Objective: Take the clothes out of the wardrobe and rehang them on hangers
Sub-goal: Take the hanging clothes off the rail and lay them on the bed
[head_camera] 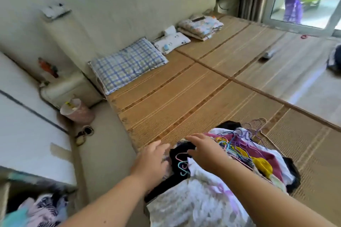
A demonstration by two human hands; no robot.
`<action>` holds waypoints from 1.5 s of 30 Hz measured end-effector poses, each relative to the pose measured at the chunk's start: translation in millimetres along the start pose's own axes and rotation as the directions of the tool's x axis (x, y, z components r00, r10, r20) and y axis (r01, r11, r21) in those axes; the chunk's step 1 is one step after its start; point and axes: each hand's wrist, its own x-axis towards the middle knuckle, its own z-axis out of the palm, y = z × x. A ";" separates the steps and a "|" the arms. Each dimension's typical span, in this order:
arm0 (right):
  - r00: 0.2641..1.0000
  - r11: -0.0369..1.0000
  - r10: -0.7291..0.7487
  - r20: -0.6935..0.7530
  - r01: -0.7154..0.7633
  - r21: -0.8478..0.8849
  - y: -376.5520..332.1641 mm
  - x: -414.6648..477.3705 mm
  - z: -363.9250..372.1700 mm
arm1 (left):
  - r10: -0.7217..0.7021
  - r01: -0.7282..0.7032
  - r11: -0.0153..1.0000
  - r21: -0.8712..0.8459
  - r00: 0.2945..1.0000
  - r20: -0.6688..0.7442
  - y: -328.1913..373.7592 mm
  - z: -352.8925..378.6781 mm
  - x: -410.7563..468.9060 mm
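A: Entry, head view. I log two hands, both over the pile of clothes point(212, 177) at the near edge of the woven mat point(193, 94). Left hand point(151, 160) has its fingers spread, palm down, gripping nothing, at the pile's left edge. Right hand point(204, 151) is likewise spread and holds nothing, resting on the pile's top.

B: Hanger count?

A: Cannot give one. The wire hangers point(232, 145) lie tangled on the garments just right of my right hand; three more hooks point(181, 166), pink and blue, show on a black garment point(177, 171) between the hands.

B: Other items?

A: Two pillows at the far left of the mat: one checked pillow point(127, 62), one small white pillow point(172, 42) beyond it. One folded blanket point(201, 26) farther still. One pink bin point(77, 110) on the floor, left. More clothes point(42, 210) at near left, blurred.
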 end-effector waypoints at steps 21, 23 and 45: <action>0.503 0.495 -0.860 0.084 0.863 -0.095 -528.7 -33.7 84.6 | -0.409 0.642 0.762 0.084 0.578 -0.706 -267.7 -217.0 -362.2; 0.450 0.443 -0.888 0.093 0.892 -0.089 -559.3 -43.0 84.5 | -0.428 0.679 0.732 0.059 0.525 -0.736 -275.1 -231.4 -384.3; -0.170 -0.178 -0.984 -0.053 0.923 0.342 -888.7 -15.8 22.5 | -0.044 0.990 -0.107 -0.092 -0.097 -0.994 -311.7 -438.4 -538.6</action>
